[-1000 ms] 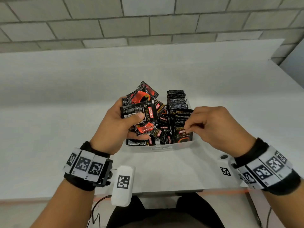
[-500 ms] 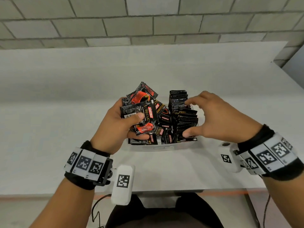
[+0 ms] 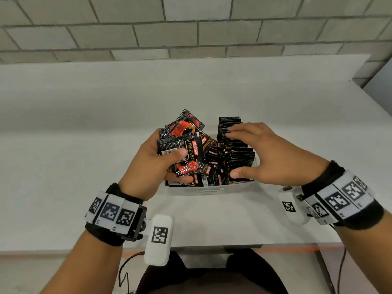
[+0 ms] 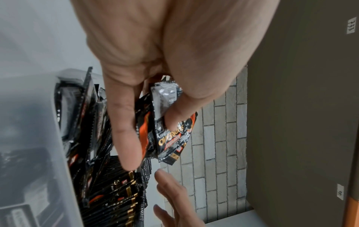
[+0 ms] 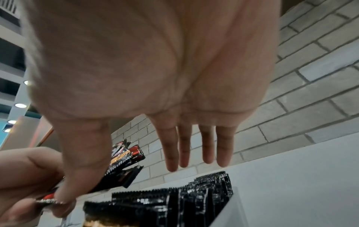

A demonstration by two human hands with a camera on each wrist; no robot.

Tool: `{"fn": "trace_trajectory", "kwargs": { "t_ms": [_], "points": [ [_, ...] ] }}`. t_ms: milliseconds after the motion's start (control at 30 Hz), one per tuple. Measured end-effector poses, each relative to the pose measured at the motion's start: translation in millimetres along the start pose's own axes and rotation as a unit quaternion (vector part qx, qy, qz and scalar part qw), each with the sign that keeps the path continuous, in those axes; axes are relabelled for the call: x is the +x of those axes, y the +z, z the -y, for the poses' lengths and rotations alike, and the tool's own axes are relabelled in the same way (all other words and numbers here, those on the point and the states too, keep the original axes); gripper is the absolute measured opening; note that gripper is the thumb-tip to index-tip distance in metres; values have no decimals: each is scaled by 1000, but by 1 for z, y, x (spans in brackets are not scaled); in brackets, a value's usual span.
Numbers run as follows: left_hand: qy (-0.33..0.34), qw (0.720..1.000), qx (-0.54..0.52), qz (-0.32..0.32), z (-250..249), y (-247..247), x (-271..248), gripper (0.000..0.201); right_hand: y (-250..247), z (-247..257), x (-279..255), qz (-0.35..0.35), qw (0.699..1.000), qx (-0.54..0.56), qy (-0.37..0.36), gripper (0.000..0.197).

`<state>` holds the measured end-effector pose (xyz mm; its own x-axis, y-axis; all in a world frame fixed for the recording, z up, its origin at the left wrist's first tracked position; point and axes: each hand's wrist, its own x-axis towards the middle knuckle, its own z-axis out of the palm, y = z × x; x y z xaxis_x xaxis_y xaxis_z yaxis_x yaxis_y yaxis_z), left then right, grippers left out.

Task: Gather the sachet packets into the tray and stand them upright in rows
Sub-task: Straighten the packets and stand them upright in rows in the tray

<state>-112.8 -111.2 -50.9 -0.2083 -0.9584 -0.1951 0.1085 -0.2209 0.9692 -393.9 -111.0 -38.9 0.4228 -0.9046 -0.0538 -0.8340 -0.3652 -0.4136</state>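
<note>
A white tray (image 3: pixel 212 190) on the table holds black and red sachet packets. Its right side carries a row of upright sachets (image 3: pixel 239 153), also visible in the right wrist view as a row of upright sachets (image 5: pixel 174 199). My left hand (image 3: pixel 152 166) grips a fanned bunch of sachets (image 3: pixel 184 145) above the tray's left half, thumb on top; in the left wrist view the bunch of sachets (image 4: pixel 170 138) sits between thumb and fingers. My right hand (image 3: pixel 265 153) spans the upright row with straight fingers (image 5: pixel 194 147), thumb at the near end, holding nothing.
Loose sachets (image 3: pixel 207 170) lie jumbled in the tray's left and middle part. The white table (image 3: pixel 84 145) runs wide to both sides, ending at a grey brick wall (image 3: pixel 191 28). The table's front edge (image 3: pixel 212 247) lies just above my lap.
My right hand went from a pinch at the row's near end to spread fingers over the upright row, reaching farther back. The left hand kept its bunch and barely moved.
</note>
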Motion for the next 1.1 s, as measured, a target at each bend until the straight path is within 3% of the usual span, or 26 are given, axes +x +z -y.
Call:
{"fn": "trace_trajectory", "kwargs": {
  "t_ms": [200,467,633,833,1100],
  "points": [
    [1,1000,-1,1,-2,1,1,41,18,0,16,92,989,-102,-47,79],
    [-3,1000,-3,0,1,-2,0,39,9,3,25,92,984,-139,-58,71],
    [1,1000,-4,5,2,-2,0,41,2,2,16,78,991,-59,-91,70],
    [-3,1000,-8,2,1,-3,-1,41,11,0,12,62,989,-42,-129,21],
    [-12,1000,-14,16,4,5,-3,39,11,-8,16,36,991,-63,-112,28]
  ]
}}
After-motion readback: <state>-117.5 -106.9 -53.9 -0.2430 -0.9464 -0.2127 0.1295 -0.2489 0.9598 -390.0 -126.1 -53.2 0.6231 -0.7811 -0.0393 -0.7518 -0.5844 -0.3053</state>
